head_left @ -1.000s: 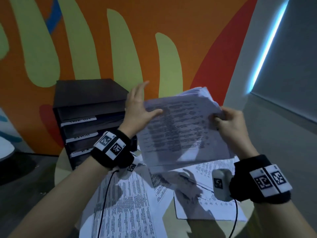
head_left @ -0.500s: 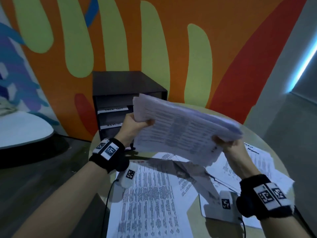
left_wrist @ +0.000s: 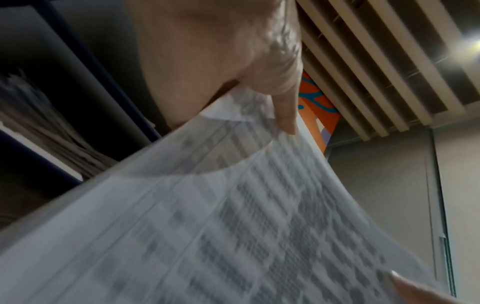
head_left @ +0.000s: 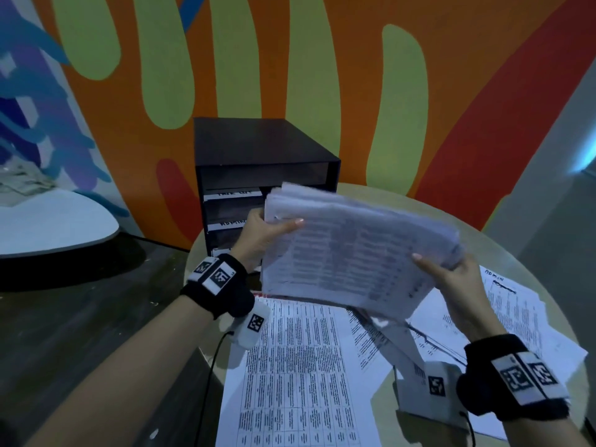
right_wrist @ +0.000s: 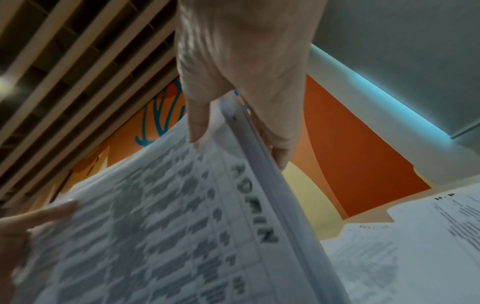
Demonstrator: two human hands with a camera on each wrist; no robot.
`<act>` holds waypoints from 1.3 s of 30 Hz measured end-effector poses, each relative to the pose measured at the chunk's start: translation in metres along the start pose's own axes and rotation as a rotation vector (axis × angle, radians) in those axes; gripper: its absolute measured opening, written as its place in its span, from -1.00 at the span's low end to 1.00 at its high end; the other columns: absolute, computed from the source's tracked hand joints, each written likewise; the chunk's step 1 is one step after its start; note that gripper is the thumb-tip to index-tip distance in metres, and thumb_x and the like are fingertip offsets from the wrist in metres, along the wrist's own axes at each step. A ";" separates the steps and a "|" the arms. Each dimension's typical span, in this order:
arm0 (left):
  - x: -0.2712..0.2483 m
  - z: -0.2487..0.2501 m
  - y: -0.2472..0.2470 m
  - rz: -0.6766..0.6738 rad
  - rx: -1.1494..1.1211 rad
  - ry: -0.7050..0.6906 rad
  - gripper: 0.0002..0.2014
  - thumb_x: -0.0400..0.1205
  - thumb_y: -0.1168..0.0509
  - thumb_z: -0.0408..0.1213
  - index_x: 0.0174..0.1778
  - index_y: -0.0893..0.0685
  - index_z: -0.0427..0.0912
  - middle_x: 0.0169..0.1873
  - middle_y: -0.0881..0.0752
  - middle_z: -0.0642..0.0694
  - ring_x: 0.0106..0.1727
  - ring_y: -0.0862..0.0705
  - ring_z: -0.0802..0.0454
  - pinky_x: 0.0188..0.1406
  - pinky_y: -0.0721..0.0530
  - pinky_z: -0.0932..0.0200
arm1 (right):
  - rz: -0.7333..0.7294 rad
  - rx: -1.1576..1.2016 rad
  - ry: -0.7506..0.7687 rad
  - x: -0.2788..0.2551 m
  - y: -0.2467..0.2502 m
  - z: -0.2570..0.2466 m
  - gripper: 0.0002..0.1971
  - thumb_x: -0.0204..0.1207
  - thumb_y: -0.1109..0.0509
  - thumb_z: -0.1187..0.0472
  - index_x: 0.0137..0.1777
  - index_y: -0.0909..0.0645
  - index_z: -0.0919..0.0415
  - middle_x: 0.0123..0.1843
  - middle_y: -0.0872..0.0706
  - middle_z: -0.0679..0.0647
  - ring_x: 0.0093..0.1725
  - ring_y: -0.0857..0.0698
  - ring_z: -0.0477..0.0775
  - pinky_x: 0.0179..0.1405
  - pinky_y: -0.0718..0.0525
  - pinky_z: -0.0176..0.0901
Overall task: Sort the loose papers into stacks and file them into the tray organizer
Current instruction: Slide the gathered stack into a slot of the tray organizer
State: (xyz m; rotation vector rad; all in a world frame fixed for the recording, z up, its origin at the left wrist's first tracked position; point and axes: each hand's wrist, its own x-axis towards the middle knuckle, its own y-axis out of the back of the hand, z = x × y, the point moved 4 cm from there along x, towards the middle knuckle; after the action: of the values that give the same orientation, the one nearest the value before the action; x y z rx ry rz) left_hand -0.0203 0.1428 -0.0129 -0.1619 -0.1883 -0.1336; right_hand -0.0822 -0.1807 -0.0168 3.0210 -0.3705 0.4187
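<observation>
I hold a thick stack of printed papers (head_left: 354,250) in both hands above the round table (head_left: 364,195). My left hand (head_left: 261,233) grips its left edge, thumb on top, just in front of the dark tray organizer (head_left: 258,150). My right hand (head_left: 451,275) grips the right edge, thumb on top and fingers under. In the right wrist view the top sheet of the stack (right_wrist: 161,216) reads "ADMIN". In the left wrist view the stack (left_wrist: 233,216) is blurred and an organizer shelf (left_wrist: 49,131) holds papers. Loose sheets (head_left: 290,366) lie on the table below.
The organizer has several shelves with white labels (head_left: 232,193) on their fronts. More printed sheets (head_left: 516,311) spread over the right side of the table. A painted wall (head_left: 290,59) stands close behind the organizer. A dark floor and a white seat (head_left: 54,221) are at left.
The stack went from upright facing me to lying nearly flat. Both hands carried it left, to the front of the organizer. My left hand's fingers closed on the edge.
</observation>
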 end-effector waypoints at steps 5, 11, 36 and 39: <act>-0.005 -0.014 0.004 -0.016 0.072 0.031 -0.46 0.33 -0.63 -0.16 0.17 -0.70 -0.33 0.04 -0.82 -0.20 0.09 -0.80 -0.10 0.20 -0.74 -0.05 | -0.150 -0.068 -0.153 -0.004 -0.013 0.018 -0.47 0.33 -0.56 0.49 0.29 -0.61 0.16 0.11 -0.81 0.11 0.11 -0.78 0.14 0.10 -0.76 0.16; -0.001 0.006 0.018 0.279 0.644 -0.330 -0.68 0.68 -0.27 -0.03 0.22 -0.65 -0.16 0.11 -0.73 -0.11 0.11 -0.71 -0.02 0.07 -0.71 -0.01 | -0.075 -0.139 -0.170 -0.008 -0.016 0.000 -0.92 0.48 -0.46 0.48 -0.09 -0.70 0.34 -0.13 -0.79 0.22 -0.10 -0.74 0.31 -0.12 -0.73 0.09; 0.015 -0.040 0.080 -0.047 1.909 0.121 -0.63 0.53 -0.28 0.16 0.08 -0.73 0.00 0.04 -0.76 -0.03 0.08 -0.67 -0.10 0.19 -0.62 -0.01 | 0.003 0.254 -0.774 0.016 -0.130 0.024 -0.62 0.54 -0.26 0.61 0.36 -0.53 0.51 0.29 -0.69 0.38 0.19 -0.75 0.30 0.16 -0.71 0.27; 0.011 -0.034 0.072 -0.039 2.007 0.062 -0.63 0.63 -0.26 0.07 0.14 -0.72 -0.12 0.10 -0.71 -0.14 0.24 -0.59 -0.18 0.44 -0.38 -0.02 | 0.078 0.274 -0.734 0.019 -0.157 0.025 -0.67 0.51 -0.22 0.64 0.27 -0.53 0.54 0.09 -0.75 0.33 0.06 -0.77 0.27 0.11 -0.71 0.16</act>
State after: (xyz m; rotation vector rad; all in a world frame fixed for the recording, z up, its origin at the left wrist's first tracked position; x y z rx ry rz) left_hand 0.0067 0.2060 -0.0546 1.8418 -0.1901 0.0583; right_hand -0.0189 -0.0357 -0.0412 3.3240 -0.4962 -0.7242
